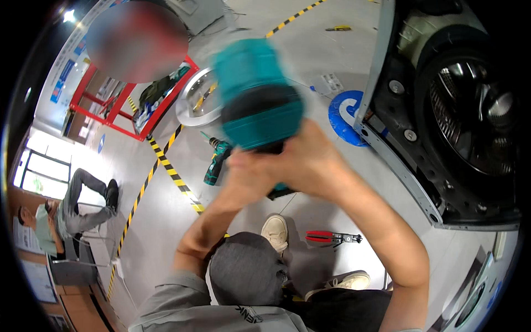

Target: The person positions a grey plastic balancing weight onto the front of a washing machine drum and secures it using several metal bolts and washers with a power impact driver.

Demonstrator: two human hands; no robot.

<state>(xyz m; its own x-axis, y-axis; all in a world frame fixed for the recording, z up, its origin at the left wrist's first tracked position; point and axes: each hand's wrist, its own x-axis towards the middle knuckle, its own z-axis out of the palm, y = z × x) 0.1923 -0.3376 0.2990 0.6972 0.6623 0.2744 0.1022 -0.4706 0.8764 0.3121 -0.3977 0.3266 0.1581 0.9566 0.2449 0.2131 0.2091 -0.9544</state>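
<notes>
A large teal and black power tool (257,91), blurred by motion, is raised in front of me at the upper middle. My left hand (249,176) and my right hand (311,160) are both closed around its handle, which they mostly hide. Below them a black and teal base end (281,191) of the tool shows. On the floor left of my hands lies a teal and black cordless drill (217,159) with a bit in it. Red-handled pliers (332,238) rest on the floor near my shoes.
At the right stands an opened front-loading washing machine (437,185), its drum facing outward. A round door ring (185,105) lies beyond the drill, near a red cart frame (133,133). Black-yellow tape (176,176) marks the floor. Another person (52,221) sits at far left.
</notes>
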